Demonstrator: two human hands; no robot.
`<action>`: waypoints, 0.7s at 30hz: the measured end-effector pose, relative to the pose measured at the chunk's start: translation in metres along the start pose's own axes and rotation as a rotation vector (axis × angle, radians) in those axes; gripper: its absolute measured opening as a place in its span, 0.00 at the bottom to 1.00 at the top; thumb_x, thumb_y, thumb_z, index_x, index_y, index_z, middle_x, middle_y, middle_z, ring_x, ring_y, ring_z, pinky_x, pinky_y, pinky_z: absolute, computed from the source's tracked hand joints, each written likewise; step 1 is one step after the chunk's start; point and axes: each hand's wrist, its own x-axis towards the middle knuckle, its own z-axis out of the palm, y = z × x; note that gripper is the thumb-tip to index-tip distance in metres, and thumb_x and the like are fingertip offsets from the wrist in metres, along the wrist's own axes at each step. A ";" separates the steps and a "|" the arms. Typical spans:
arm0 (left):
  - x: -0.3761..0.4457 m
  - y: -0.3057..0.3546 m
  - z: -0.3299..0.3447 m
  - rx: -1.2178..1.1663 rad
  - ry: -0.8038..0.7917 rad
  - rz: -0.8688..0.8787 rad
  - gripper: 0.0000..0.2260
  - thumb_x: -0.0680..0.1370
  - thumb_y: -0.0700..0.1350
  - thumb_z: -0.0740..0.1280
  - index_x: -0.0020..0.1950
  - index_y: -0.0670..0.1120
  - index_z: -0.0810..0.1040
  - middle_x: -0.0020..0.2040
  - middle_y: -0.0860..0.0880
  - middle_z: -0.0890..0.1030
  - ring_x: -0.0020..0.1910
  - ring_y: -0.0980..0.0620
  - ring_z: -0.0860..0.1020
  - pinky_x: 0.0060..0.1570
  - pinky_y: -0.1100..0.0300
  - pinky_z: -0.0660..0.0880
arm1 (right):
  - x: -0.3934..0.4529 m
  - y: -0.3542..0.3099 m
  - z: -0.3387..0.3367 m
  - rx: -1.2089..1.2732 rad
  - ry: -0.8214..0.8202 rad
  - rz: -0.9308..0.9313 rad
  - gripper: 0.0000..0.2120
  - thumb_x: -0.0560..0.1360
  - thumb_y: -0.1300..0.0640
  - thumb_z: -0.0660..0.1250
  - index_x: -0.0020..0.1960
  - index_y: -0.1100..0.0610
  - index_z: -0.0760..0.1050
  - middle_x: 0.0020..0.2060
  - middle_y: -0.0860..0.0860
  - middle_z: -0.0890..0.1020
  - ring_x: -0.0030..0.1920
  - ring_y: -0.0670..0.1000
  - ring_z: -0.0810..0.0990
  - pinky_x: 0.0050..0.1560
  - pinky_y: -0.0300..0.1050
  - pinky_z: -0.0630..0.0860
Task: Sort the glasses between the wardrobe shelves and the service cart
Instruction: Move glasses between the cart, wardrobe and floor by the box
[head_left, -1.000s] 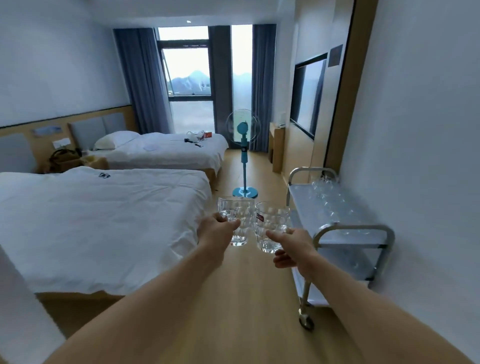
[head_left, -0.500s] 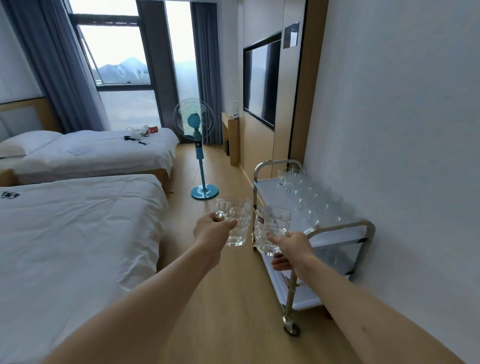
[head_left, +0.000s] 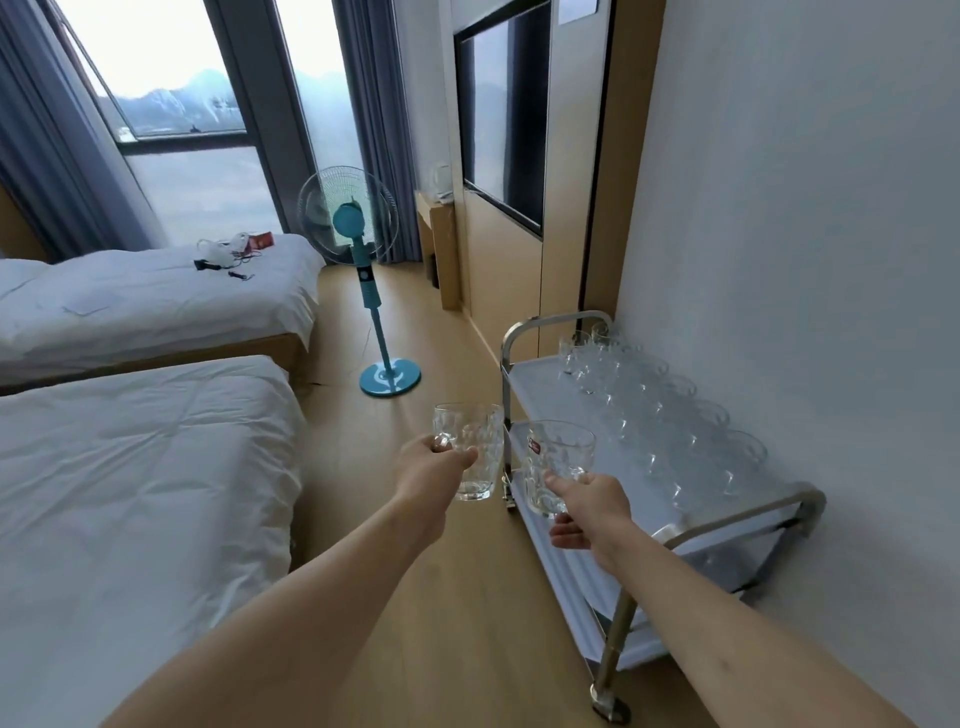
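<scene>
Two glass mugs are being carried toward the service cart (head_left: 810, 499), one per hand. The left mug (head_left: 475, 452) is gripped by the left hand (head_left: 428, 475), the labelled mug (head_left: 558, 465) by the right hand (head_left: 592, 512). Both are kept upright and apart, probably so they're not clinked. Rows of glasses (head_left: 670, 415) are already lined along the cart's wall side, leaving the near strip free.
</scene>
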 end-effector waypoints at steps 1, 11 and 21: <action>0.015 0.001 0.002 -0.002 -0.016 -0.005 0.11 0.73 0.40 0.77 0.47 0.37 0.78 0.42 0.43 0.79 0.41 0.49 0.77 0.43 0.56 0.75 | 0.010 -0.002 0.004 -0.006 0.014 0.009 0.35 0.75 0.50 0.76 0.75 0.63 0.67 0.37 0.63 0.81 0.28 0.57 0.82 0.33 0.53 0.84; 0.191 0.019 0.025 0.001 -0.208 -0.025 0.12 0.73 0.40 0.77 0.50 0.37 0.79 0.47 0.41 0.83 0.44 0.47 0.80 0.47 0.51 0.78 | 0.138 -0.035 0.070 0.029 0.204 0.046 0.36 0.74 0.49 0.77 0.75 0.64 0.67 0.36 0.62 0.81 0.27 0.56 0.82 0.31 0.50 0.82; 0.349 0.050 0.053 0.019 -0.417 -0.038 0.07 0.73 0.39 0.77 0.48 0.46 0.84 0.43 0.50 0.87 0.40 0.54 0.86 0.31 0.66 0.76 | 0.246 -0.073 0.140 0.133 0.390 0.151 0.21 0.73 0.49 0.78 0.60 0.56 0.75 0.30 0.58 0.81 0.25 0.55 0.81 0.31 0.52 0.82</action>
